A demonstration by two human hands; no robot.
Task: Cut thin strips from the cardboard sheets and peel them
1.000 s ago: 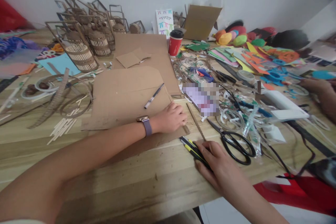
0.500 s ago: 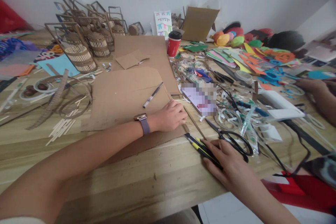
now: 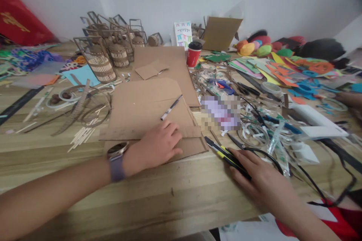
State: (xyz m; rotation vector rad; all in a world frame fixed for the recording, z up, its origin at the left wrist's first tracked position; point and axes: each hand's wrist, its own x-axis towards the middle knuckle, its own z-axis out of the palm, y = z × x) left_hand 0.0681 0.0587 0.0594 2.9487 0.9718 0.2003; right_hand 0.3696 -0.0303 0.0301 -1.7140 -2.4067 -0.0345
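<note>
My left hand (image 3: pixel 157 145) lies flat, fingers apart, on the near edge of a brown cardboard sheet (image 3: pixel 144 101) on the wooden table (image 3: pixel 169 203). A watch with a purple strap is on that wrist. My right hand (image 3: pixel 263 179) is closed round the handle of a black and yellow utility knife (image 3: pixel 223 153), whose tip points toward the cardboard's right corner. A pen (image 3: pixel 171 107) rests on the cardboard just beyond my left hand. Black scissors (image 3: pixel 254 150) lie partly hidden behind my right hand.
Cardboard lantern models (image 3: pixel 109 54) stand at the back left, a red cup (image 3: pixel 193 53) at the back centre. Coloured paper cut-outs (image 3: pixel 285 69), tape and cables crowd the right. Another person's hand (image 3: pixel 350 99) shows at the right edge. Thin sticks (image 3: pixel 82 137) lie left.
My left hand slid back toward me from the cardboard's right edge and flattened on its near edge. My right hand kept the knife. The view shifted, so things sit lower and further right.
</note>
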